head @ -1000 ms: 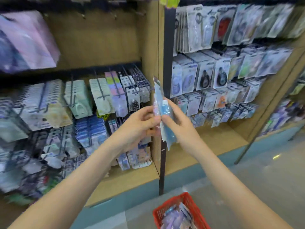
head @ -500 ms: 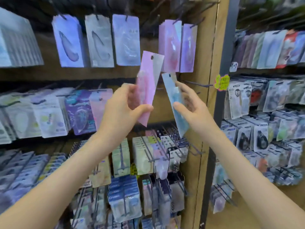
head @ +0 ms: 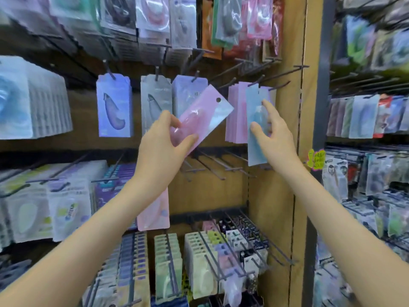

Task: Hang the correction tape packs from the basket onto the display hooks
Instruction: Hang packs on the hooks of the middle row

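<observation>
- The left grip holds a pink correction tape pack by its lower end, thumb across the front and fingers behind. The right grip holds a blue correction tape pack, thumb on its front face and fingers reaching up along its right edge.
- The wooden display panel carries rows of hooks. A wooden upright closes its right edge.
- The pink pack is off the hooks, in front of the panel's middle row. It tilts with its top toward the upper right, and its hang hole is free.
- The blue pack hangs upright near the panel's right edge, just in front of a stack of pink packs. Its top reaches a hook; whether it is threaded on I cannot tell.
- Left of the tilted pink pack, a purple pack and a grey pack hang side by side on the same row.
- Bare hooks stick out one row lower, under both grips.
- A small yellow-green tag sits just right of the upright.
</observation>
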A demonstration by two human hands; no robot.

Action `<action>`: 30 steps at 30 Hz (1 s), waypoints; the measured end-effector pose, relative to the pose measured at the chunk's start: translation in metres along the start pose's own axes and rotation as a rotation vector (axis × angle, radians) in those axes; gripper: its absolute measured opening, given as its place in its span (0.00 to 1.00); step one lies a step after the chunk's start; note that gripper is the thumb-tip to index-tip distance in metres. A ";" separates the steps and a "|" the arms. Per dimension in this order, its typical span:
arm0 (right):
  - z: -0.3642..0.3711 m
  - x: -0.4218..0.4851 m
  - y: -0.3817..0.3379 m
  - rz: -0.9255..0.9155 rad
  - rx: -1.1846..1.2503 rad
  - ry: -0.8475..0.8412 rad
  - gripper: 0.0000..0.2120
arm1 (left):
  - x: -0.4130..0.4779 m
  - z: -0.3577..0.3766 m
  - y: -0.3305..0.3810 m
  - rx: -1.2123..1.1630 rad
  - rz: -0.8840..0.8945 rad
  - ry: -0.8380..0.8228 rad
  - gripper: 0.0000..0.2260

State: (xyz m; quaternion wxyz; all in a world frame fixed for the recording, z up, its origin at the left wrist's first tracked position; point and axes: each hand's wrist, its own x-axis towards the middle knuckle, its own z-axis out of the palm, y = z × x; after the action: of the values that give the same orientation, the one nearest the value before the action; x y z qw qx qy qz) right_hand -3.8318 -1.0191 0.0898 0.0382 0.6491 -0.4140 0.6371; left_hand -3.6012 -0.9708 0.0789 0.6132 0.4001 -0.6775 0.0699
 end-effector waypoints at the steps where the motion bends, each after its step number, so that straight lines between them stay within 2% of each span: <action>1: -0.001 0.007 0.004 0.004 -0.028 0.018 0.27 | 0.004 0.002 0.001 -0.028 -0.010 0.003 0.12; 7: -0.012 0.034 0.027 0.041 -0.136 0.051 0.28 | 0.030 0.024 0.013 -0.107 -0.020 -0.039 0.21; 14: -0.013 0.045 0.017 -0.115 -0.103 0.010 0.28 | 0.042 0.046 0.015 -0.147 -0.019 -0.017 0.29; 19: 0.019 0.052 -0.002 -0.150 -0.116 -0.124 0.28 | 0.047 0.039 0.006 -0.142 -0.023 0.081 0.31; 30: 0.036 0.049 -0.011 -0.113 -0.135 -0.045 0.27 | 0.044 0.023 -0.011 -0.054 -0.051 0.110 0.33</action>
State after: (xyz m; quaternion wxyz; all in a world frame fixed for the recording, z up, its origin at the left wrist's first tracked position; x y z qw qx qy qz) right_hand -3.8043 -1.0566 0.1302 0.1084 0.6816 -0.4195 0.5897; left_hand -3.6091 -1.0124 0.1082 0.6618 0.3963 -0.6338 0.0579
